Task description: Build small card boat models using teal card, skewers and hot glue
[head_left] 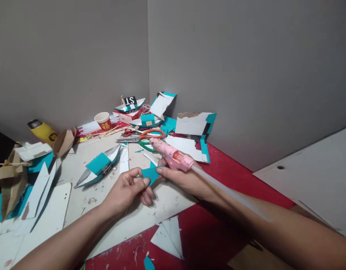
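Note:
My left hand pinches a small piece of teal card between thumb and fingers. The thumb of my right hand presses on the card's other side. That same hand grips a pink hot glue gun, its nozzle facing away to the left and a long translucent glue stick running out of the back. The gun's handle is hidden by my fingers. Left of my hands, a small card boat with a teal piece across its top lies on the pale board.
Scissors with orange handles lie beyond my hands. Behind them are two more card boats, one with a black sail, and a paper cup. A yellow bottle and cardboard scraps crowd the left. White scraps lie on the red tabletop.

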